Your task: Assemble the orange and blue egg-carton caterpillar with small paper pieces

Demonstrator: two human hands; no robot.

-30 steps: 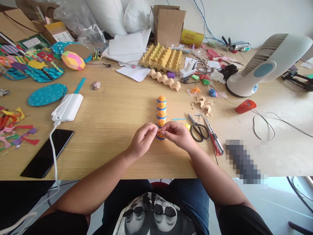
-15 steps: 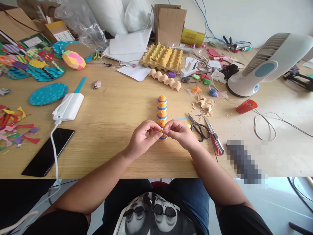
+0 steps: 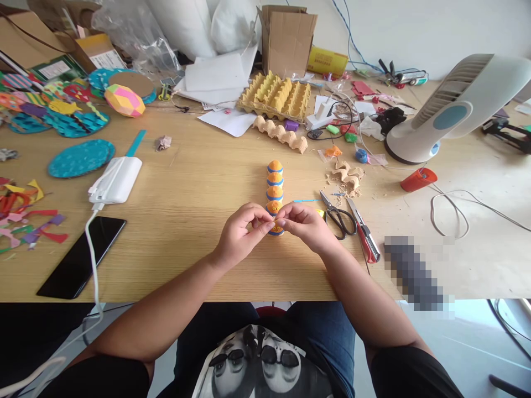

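A row of orange egg-carton cups with blue rims (image 3: 274,185) runs away from me on the wooden table (image 3: 194,193), like a caterpillar. My left hand (image 3: 239,235) and my right hand (image 3: 306,224) meet over its nearest cup (image 3: 275,228), fingertips pinched together on a small orange piece there. Both hands are closed; most of that nearest cup is hidden behind my fingers.
Scissors (image 3: 337,216) and a red utility knife (image 3: 364,231) lie right of my hands, cardboard scraps (image 3: 345,176) beyond. A phone (image 3: 79,256) and white power bank (image 3: 115,180) sit left. Egg cartons (image 3: 275,97), a fan (image 3: 452,108), a red cup (image 3: 417,179) and coloured paper crafts (image 3: 66,116) crowd the far side.
Both hands have shifted slightly up and closer together over the nearest cup, fingers still pinching the small piece. Nothing else has moved.
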